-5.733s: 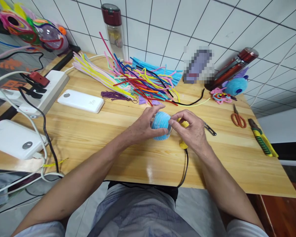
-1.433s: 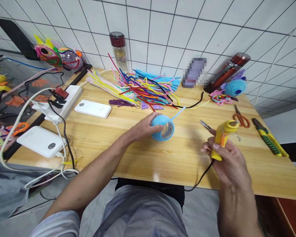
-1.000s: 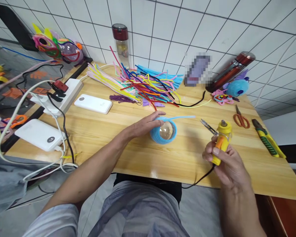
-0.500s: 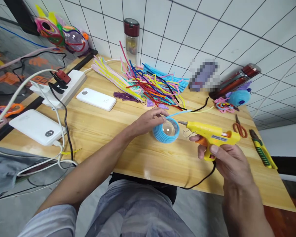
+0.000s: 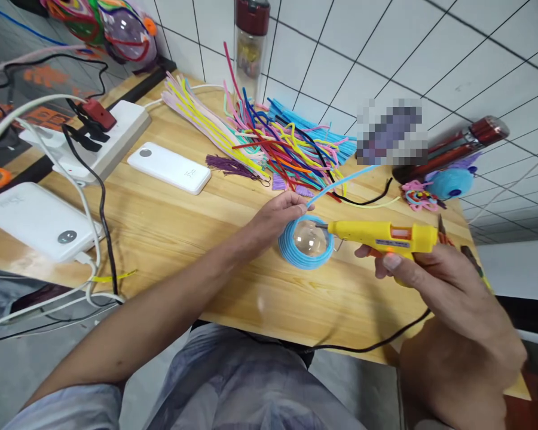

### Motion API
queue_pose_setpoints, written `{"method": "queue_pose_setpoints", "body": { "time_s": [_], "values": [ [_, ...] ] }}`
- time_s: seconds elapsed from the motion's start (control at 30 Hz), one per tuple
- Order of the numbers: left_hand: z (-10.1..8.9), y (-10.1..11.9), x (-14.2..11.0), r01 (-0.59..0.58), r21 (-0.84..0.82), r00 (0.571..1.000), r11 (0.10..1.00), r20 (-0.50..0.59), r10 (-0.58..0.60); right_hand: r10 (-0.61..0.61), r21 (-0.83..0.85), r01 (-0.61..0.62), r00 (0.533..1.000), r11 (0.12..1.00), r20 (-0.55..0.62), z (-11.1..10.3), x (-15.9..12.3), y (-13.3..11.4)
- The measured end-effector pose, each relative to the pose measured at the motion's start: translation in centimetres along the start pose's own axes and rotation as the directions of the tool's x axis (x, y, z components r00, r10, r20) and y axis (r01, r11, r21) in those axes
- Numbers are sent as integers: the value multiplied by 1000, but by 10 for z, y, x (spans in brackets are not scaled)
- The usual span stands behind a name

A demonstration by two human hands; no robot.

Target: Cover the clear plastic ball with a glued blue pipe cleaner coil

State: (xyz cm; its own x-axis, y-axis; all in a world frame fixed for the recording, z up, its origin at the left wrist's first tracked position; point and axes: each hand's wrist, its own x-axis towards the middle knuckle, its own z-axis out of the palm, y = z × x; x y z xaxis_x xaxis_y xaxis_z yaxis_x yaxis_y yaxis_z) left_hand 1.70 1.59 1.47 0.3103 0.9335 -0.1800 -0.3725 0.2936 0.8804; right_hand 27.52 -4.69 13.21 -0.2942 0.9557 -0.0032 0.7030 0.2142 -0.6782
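Note:
A clear ball (image 5: 311, 239) sits on the table, its sides wound with rows of blue pipe cleaner (image 5: 291, 254). My left hand (image 5: 287, 209) pinches the loose blue length (image 5: 341, 184) between thumb and fingers at the ball's far left edge, and that strand runs up to the right. In my right hand (image 5: 412, 275) is a yellow hot glue gun (image 5: 381, 235), gripped by its handle. Its metal nozzle points left, at the right upper rim of the winding. The black cord (image 5: 372, 348) trails down to the table's front edge.
Behind lies a heap of coloured pipe cleaners (image 5: 291, 149). White power banks (image 5: 170, 167) and a power strip (image 5: 116, 134) with cables occupy the left. A clear bottle (image 5: 250, 54) stands at the wall. A dark red flask (image 5: 457, 146) and a blue fuzzy figure (image 5: 451, 182) are at right.
The glue gun has moved left, its nozzle now over the ball's rim. My left hand has lifted the loose blue strand away from the winding. The view has shifted slightly.

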Motion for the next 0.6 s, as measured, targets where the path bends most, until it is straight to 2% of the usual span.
{"method": "queue_pose_setpoints", "body": {
  "time_s": [0.13, 0.6],
  "values": [
    [4, -5, -1, 53, -141, 998, 989, -26, -57, 7, -72, -5, 1000, 997, 29, -1, 1, -1],
    [9, -4, -3, 53, -167, 999, 985, -6, -54, -54, -204, 53, 999, 978, 1, 3, 4, -10]
  ]
}}
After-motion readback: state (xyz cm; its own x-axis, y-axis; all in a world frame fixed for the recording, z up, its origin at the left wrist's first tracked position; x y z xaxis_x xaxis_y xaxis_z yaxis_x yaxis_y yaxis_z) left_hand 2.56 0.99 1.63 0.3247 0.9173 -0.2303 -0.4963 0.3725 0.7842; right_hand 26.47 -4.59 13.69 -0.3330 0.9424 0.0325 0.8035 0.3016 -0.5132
